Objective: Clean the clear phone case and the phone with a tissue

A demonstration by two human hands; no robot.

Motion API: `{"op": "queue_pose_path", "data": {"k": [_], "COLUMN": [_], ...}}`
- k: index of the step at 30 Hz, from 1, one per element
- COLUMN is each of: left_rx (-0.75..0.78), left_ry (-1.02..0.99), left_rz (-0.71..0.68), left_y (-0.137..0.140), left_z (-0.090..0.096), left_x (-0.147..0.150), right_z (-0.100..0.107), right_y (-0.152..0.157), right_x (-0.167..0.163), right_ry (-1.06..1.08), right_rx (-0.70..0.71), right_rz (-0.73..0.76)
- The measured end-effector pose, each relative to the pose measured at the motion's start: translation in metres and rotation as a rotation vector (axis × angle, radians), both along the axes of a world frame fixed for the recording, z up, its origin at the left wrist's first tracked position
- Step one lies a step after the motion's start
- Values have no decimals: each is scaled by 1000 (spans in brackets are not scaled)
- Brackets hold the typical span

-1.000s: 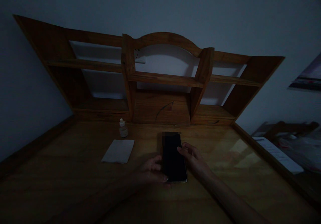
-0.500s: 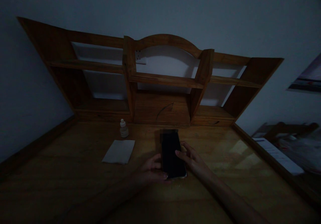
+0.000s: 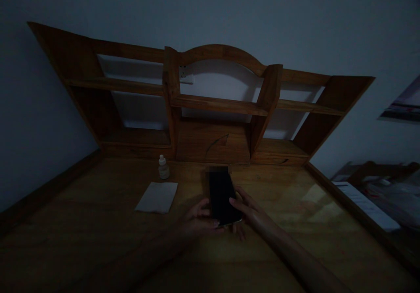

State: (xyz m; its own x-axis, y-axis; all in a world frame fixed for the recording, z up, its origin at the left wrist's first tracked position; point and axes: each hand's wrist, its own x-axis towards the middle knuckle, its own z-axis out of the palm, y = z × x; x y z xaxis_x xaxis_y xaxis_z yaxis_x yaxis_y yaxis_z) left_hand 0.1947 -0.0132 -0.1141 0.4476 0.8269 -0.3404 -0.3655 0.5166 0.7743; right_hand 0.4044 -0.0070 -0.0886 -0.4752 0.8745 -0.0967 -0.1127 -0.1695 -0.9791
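Note:
A black smartphone (image 3: 223, 199) with a dark screen is held between both hands above the wooden desk. My left hand (image 3: 201, 217) grips its lower left side, the thumb at the bottom corner. On the other side, my right hand (image 3: 246, 205) has its thumb over the right edge of the screen, and some of its fingers show below the phone's lower edge. To the left lies a folded white cloth or paper (image 3: 157, 197). Just behind that stands a small clear bottle (image 3: 163, 168) with a white cap.
A wooden shelf unit (image 3: 216, 104) rises along the back of the desk (image 3: 108, 231), against the wall. At the right, past the desk's raised edge, are white papers (image 3: 364, 203), a chair back (image 3: 382, 170) and a plastic bag (image 3: 398, 199). The room is dim.
The phone has shifted slightly up and left and its lower edge is tilted more. More of my right hand's fingers now show beneath it. The view has moved a little.

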Motion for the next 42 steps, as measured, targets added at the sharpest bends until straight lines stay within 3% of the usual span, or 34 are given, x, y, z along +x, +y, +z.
{"op": "queue_pose_path", "data": {"k": [4,9,20,26,32,38,42], "left_rx": [17,-10,-95,-42,-11,-51,-95], "left_ry": [-19,-2,84,16,4,45,51], "left_rz": [27,35,-63,118,172,221,199], "left_y": [1,-1,8,12,11,4,4], "left_z": [5,13,21,10,13,20,16], "left_x": [0,-1,-1,-3,-4,1,0], "right_z": [-7,-6,-7,-7,-2,5,3], "right_y": [0,-1,-3,-5,-9,-12,-8], "right_x": [1,2,-2,-3,-5,-3,-6], "right_ry": [-13,-11,59,45,15,-33,-48], "right_rx": [-2,0,-83,-91,-2,-31,64], "right_rz": [74,32,113,150,-11,-60,-141]}}
